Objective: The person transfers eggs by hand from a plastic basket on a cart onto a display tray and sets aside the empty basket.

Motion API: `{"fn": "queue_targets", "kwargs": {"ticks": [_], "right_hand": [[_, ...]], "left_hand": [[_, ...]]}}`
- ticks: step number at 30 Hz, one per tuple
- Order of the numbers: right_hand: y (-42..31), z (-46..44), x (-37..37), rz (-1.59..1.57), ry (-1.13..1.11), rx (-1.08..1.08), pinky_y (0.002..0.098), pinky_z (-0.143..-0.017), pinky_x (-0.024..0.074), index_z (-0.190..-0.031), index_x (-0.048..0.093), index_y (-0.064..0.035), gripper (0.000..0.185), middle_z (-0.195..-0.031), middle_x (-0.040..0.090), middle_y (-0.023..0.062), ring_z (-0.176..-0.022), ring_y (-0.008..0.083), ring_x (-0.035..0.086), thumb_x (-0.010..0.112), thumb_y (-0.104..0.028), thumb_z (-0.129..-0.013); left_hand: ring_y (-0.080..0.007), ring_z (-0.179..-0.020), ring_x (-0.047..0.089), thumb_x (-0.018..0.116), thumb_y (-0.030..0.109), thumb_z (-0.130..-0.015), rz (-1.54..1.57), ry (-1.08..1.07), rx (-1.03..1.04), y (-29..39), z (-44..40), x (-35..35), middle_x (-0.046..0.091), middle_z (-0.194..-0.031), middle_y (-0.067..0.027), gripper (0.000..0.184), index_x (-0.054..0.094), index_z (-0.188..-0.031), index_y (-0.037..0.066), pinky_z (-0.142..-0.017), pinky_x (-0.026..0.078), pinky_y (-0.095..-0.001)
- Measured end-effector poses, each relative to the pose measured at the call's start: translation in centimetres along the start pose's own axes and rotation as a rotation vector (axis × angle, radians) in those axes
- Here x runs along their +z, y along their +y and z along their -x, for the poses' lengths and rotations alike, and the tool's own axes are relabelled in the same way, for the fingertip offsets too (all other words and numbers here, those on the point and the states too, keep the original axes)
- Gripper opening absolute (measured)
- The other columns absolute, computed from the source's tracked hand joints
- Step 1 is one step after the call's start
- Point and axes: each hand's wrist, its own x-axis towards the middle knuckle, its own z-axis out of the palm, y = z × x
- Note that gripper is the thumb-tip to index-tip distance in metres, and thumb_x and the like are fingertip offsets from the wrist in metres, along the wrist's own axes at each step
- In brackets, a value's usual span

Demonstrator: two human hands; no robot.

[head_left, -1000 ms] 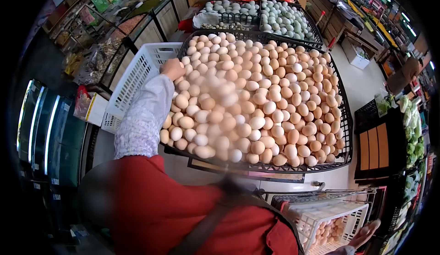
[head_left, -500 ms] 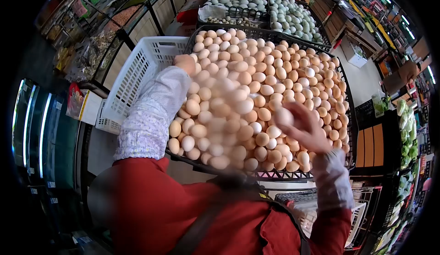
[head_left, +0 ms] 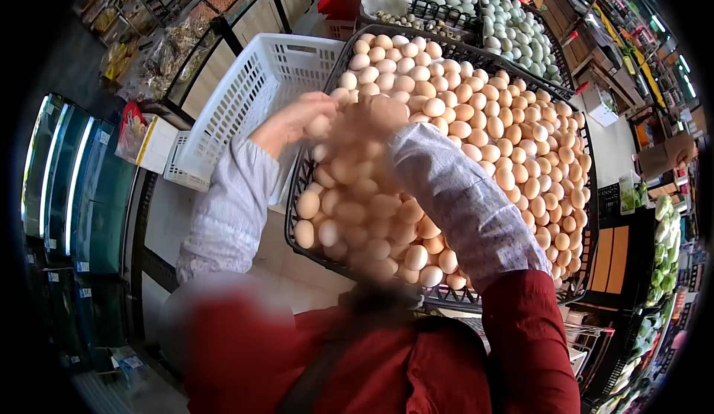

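Observation:
Brown eggs (head_left: 487,127) fill a wide black plastic crate (head_left: 290,209) in layers. At the crate's left rim, my left hand (head_left: 290,122) is closed around an egg (head_left: 318,126), fingers curled over its top. Close beside it, over the upper left part of the eggs, my right hand (head_left: 379,114) is bent downward with its fingers curled. A smudge on the lens blurs its fingertips, so what they hold cannot be made out. To the left stands a white slatted basket (head_left: 216,113), its visible inner floor bare.
Behind the crate are pale green eggs (head_left: 517,34) and small speckled eggs (head_left: 420,23) in black crates. Glass tanks (head_left: 74,191) line the left. A white box (head_left: 156,144) sits beside the basket. Leafy vegetables (head_left: 662,243) are at the right.
My right hand, which held an egg over the crate's right side, has swung left to beside my left hand. My left hand has turned and now shows an egg. The view has shifted.

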Motion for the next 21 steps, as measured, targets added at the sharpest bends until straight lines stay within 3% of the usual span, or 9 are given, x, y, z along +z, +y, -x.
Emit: {"fn": "queue_targets", "kwargs": {"ticks": [2,5,6,8,9,13,18,19,21], "right_hand": [[0.0,-0.1,-0.8,-0.108,-0.037,-0.054,0.0368,-0.046,0.0439,-0.087,0.064,-0.0079,0.029,-0.077,0.064,0.0078,-0.064,0.0212,0.063,0.043,-0.028,-0.087],[-0.3,-0.4,-0.6,-0.07,-0.134,-0.027,0.0378,-0.052,0.0465,-0.096,0.06,-0.0033,0.035,-0.092,0.063,0.0118,-0.07,0.0233,0.063,0.049,-0.034,-0.085],[-0.3,-0.5,-0.2,-0.114,-0.185,0.059,0.0384,-0.055,0.0478,-0.102,0.057,-0.0022,0.039,-0.096,0.062,0.0135,-0.076,0.0246,0.064,0.051,-0.036,-0.084],[-0.3,-0.1,0.3,-0.179,-0.193,0.059,0.0394,-0.06,0.0486,-0.107,0.053,-0.0017,0.043,-0.098,0.061,0.0157,-0.082,0.0262,0.063,0.054,-0.037,-0.083],[-0.1,0.1,0.6,-0.246,-0.201,0.056,0.0405,-0.066,0.0493,-0.112,0.048,-0.0012,0.049,-0.1,0.06,0.0178,-0.089,0.0278,0.062,0.057,-0.037,-0.081],[0.0,1.4,1.7,-0.434,-0.176,0.08,0.0403,-0.078,0.0479,-0.114,0.044,0.0019,0.052,-0.108,0.054,0.0249,-0.098,0.0308,0.059,0.06,-0.035,-0.081],[-1.5,4.5,-5.8,-0.467,-0.262,0.317,0.0536,-0.077,0.0433,-0.114,0.053,-0.0119,0.038,-0.117,0.052,0.0118,-0.112,0.0286,0.048,0.052,-0.036,-0.085],[-1.9,4.4,-4.6,-0.44,-0.253,0.41,0.0609,-0.08,0.037,-0.113,0.053,-0.0115,0.036,-0.126,0.045,0.0089,-0.12,0.028,0.037,0.049,-0.036,-0.087],[-1.7,5.4,-5.4,-0.391,-0.206,0.396,0.0538,-0.08,0.0409,-0.112,0.054,-0.0109,0.031,-0.118,0.051,0.0084,-0.109,0.0275,0.047,0.047,-0.029,-0.087]], "left_hand": [[-0.0142,-0.066,0.056,0.059,0.007,-0.076,0.051,-0.019,0.004,-1.3,0.8,0.8,0.055,-0.081,-0.0054,0.021,0.053,-0.096,0.005,-0.051,0.05,-0.0268],[-0.0209,-0.086,0.056,0.058,0.0,-0.073,-0.29,0.127,0.287,-4.3,-0.3,1.9,0.055,-0.091,-0.0093,0.024,0.052,-0.096,0.002,-0.074,0.048,-0.0306],[-0.0209,-0.086,0.056,0.058,0.0,-0.073,-0.29,0.124,0.288,-4.9,-0.3,2.3,0.055,-0.091,-0.0093,0.024,0.052,-0.096,0.002,-0.074,0.048,-0.0306],[-0.0283,-0.088,0.056,0.057,-0.001,-0.072,-0.712,0.373,0.601,-5.6,-0.1,3.2,0.055,-0.092,-0.0137,0.025,0.051,-0.096,0.0,-0.08,0.045,-0.0344],[-0.0362,-0.09,0.053,0.054,-0.003,-0.074,-0.791,0.394,0.658,-6.1,-0.3,3.2,0.053,-0.094,-0.0185,0.025,0.05,-0.098,-0.001,-0.081,0.045,-0.0393],[-0.0404,-0.092,0.051,0.05,-0.005,-0.077,-0.949,0.428,0.673,-6.6,-0.3,3.7,0.052,-0.096,-0.0215,0.024,0.049,-0.101,0.0,-0.079,0.043,-0.0446],[-0.0387,-0.091,0.051,0.05,0.0,-0.082,-1.002,0.475,0.867,-7.4,-1.9,3.3,0.053,-0.097,-0.0199,0.015,0.052,-0.096,0.001,-0.08,0.042,-0.0441],[-0.0378,-0.092,0.05,0.05,0.003,-0.083,-1.047,0.453,0.832,-7.1,-1.6,3.5,0.053,-0.097,-0.0184,0.014,0.052,-0.097,0.003,-0.081,0.041,-0.0456],[-0.037,-0.093,0.05,0.05,0.006,-0.084,-1.115,0.419,0.799,-6.7,-1.4,3.5,0.054,-0.098,-0.0169,0.014,0.053,-0.098,0.005,-0.082,0.04,-0.0471]]}}
